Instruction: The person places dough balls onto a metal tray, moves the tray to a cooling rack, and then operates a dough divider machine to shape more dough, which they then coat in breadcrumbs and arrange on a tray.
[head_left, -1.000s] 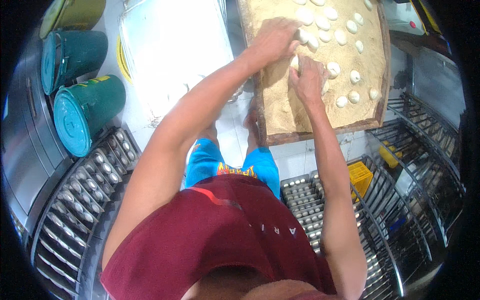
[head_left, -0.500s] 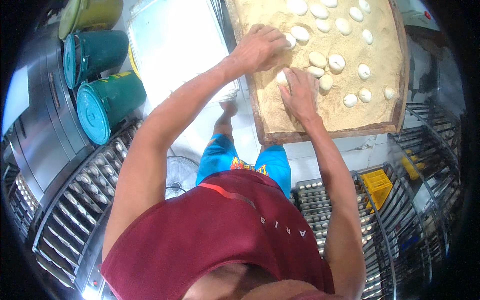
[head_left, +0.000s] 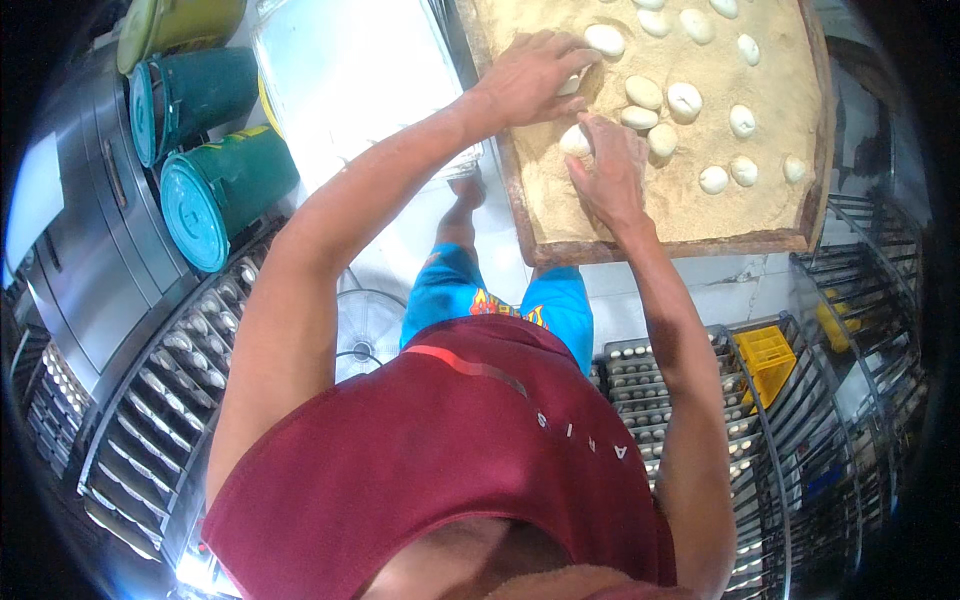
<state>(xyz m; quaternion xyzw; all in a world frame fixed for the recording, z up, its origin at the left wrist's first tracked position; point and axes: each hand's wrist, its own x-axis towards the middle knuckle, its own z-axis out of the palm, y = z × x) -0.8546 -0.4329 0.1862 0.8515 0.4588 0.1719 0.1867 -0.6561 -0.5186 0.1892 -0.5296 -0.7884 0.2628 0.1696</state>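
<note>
A wooden-edged tray (head_left: 690,247) in front of me holds a layer of pale tan crumbs (head_left: 640,215). Several smooth, whitish dough balls lie on it, some creased, such as this dough ball (head_left: 684,101). My left hand (head_left: 530,80) reaches over the tray's left side, its fingers and thumb closed around a dough ball (head_left: 570,86) that is partly hidden. Just nearer to me, my right hand (head_left: 614,170) has thumb and fingers curled round another dough ball (head_left: 575,141) at the crumb surface. Three more pieces sit close together right beside the right hand's fingertips.
Left of the tray is a bright white sheet-like surface (head_left: 350,70). Green lidded bins (head_left: 195,210) stand farther left, by a steel cabinet (head_left: 110,200). Racks (head_left: 150,430) of filled trays flank me, with a yellow crate (head_left: 765,360) on the right and a fan (head_left: 365,335) below.
The view has shifted slightly, so the tray appears higher and farther right. My left hand's thumb now shows around its dough ball; my right hand stays at its own piece.
</note>
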